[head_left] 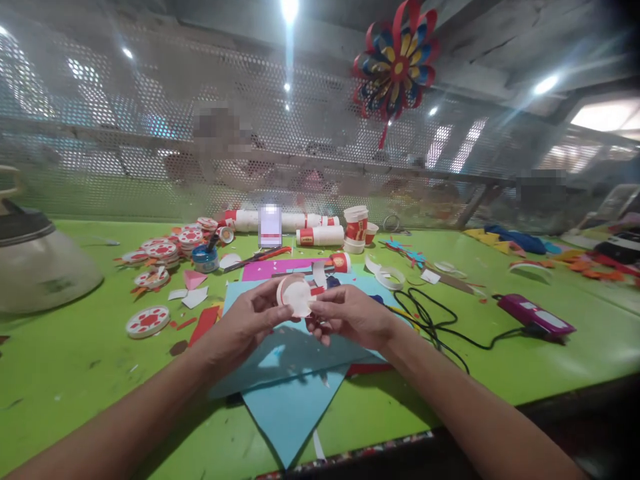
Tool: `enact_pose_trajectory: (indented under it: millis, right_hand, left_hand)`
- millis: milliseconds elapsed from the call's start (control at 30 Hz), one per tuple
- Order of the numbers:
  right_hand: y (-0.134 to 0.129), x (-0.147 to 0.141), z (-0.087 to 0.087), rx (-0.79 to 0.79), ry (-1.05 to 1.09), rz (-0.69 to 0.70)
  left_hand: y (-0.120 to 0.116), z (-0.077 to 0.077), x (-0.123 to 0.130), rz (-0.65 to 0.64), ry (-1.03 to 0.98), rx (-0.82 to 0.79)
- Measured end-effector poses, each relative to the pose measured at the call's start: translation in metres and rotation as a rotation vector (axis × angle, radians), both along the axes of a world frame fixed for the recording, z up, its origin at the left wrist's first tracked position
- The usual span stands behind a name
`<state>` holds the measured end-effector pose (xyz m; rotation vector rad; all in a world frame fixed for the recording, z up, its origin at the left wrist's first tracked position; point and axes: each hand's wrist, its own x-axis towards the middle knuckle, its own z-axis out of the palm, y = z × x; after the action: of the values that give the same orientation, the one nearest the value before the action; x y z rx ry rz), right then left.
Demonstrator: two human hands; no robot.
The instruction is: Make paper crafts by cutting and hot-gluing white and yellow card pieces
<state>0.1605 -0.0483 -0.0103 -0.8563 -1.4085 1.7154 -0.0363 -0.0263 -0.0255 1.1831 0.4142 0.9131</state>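
My left hand [250,317] grips the side of a small white paper cup [299,298], which appears cut short. From the other side, the thumb and fingers of my right hand [347,310] pinch the cup's near right edge. A bit of red [318,291] shows just above my right fingers; I cannot tell whether it belongs to the cup. Both hands are over light blue paper sheets [290,407]. Behind them, a red-and-white paper cup [340,263] lies on its side near a magenta sheet [257,269].
Left are round red-and-white paper pieces [149,321] and a blue jar [205,259]; red-handled scissors [270,255] lie behind. Stacked cups [356,227] and a phone-like upright panel [270,225] stand at the back. A black cable [440,327] runs to a purple power strip [537,315].
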Motion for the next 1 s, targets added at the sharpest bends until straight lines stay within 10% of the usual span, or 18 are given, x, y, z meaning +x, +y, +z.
enact_pose_trajectory:
  millis: [267,567,800,1000]
  right_hand:
    - [0.012,0.031,0.011,0.601,-0.903,-0.081]
    - [0.000,-0.002,-0.002,1.168,-1.480,0.064]
    - [0.001,-0.011,0.001,1.239,-1.531,0.164]
    - [-0.003,0.030,0.026,1.064,-1.334,-0.112]
  left_hand:
    - [0.002,0.008,-0.001,0.034,-0.016,-0.036]
    - [0.007,0.002,-0.004,-0.008,-0.024,-0.072]
    - [0.009,0.000,-0.004,-0.024,-0.094,-0.085]
    - [0.005,0.005,-0.001,0.012,-0.055,-0.098]
